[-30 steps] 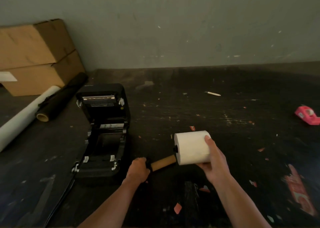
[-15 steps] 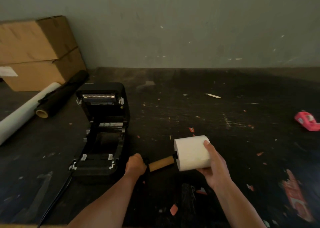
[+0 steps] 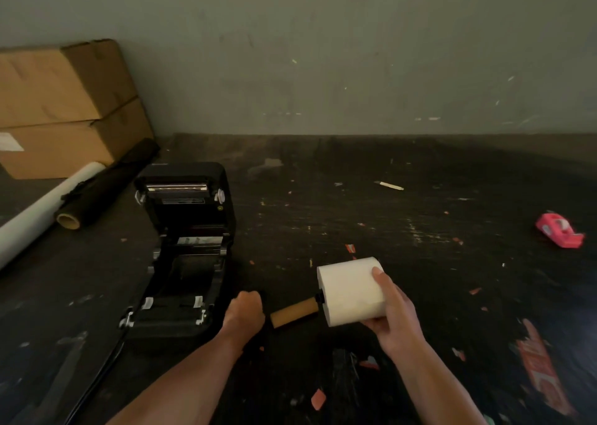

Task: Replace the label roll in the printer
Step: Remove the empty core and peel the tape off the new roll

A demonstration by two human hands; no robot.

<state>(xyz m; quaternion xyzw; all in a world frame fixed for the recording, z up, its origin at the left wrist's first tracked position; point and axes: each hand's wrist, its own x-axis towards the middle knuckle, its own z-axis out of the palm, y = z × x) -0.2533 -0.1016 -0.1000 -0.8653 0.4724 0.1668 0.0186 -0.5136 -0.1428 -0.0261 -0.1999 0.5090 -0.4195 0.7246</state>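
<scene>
Both hands sit a bit lower and nearer me vs. half a sec ago, and w/ them the roll; printer and the rest unmoved. My right hand (image 3: 392, 314) has fingers (image 3: 381, 277) curled over the white cylindrical label roll (image 3: 350, 290), thumb underneath, held just above the dark scuffed tabletop (image 3: 420, 214). My left hand (image 3: 245, 310) is fisted around the black end of the spindle; its brown cardboard core (image 3: 294, 312) spans the gap btwn fist and roll, a small black hub touching the roll's left face. Black label printer (image 3: 184, 250) sits just left of my left fist, lid swung back, bay open. Farther out: red tape dispenser (image 3: 560, 232) at right, stacked brown cardboard boxes (image 3: 64, 108) and two long rolls, one black (image 3: 106, 185), one white (image 3: 42, 211), at left.
</scene>
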